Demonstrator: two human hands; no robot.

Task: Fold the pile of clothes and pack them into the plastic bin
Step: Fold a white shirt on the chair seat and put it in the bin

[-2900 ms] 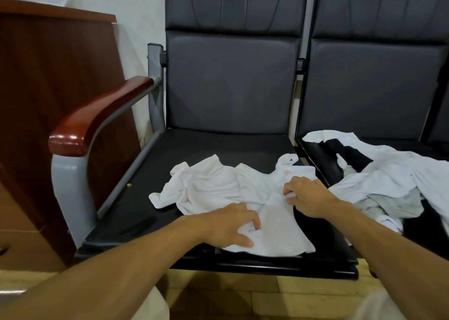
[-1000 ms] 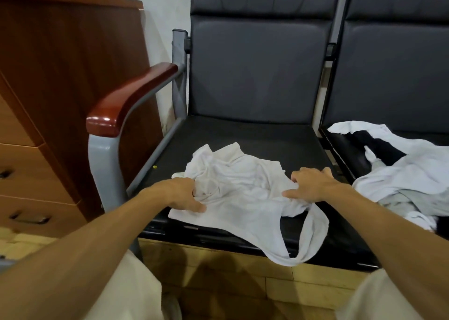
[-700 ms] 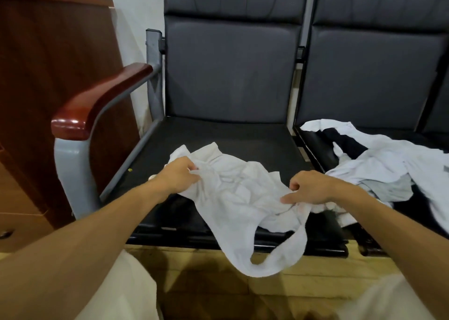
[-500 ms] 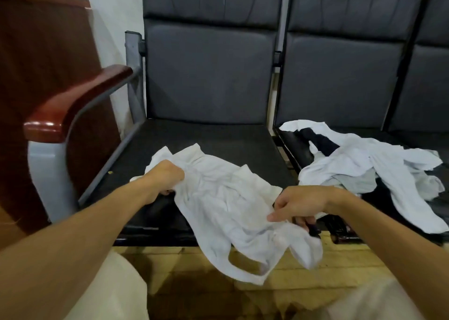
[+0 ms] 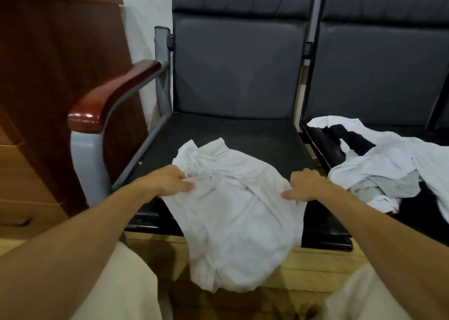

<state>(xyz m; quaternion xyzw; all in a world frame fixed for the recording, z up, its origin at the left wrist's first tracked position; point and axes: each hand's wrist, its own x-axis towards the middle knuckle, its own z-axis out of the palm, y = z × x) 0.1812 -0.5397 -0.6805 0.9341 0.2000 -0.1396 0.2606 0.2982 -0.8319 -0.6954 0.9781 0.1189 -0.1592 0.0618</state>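
A white garment (image 5: 233, 210) lies crumpled on the front of the left black seat (image 5: 243, 135), its lower part hanging over the seat's front edge toward the floor. My left hand (image 5: 173, 180) grips its left edge. My right hand (image 5: 306, 185) pinches its right edge. A pile of white, grey and black clothes (image 5: 379, 164) lies on the right seat. No plastic bin is in view.
A wooden armrest (image 5: 109, 98) on a grey metal frame stands left of the seat. A brown wooden cabinet with drawers (image 5: 48, 89) is further left. Yellow wooden floor (image 5: 313, 268) shows below the seats. My light trousers fill the bottom corners.
The garment's hanging part has spread wider between my hands and its open loop no longer shows. My hands have drawn farther apart. The view has swung to the left.
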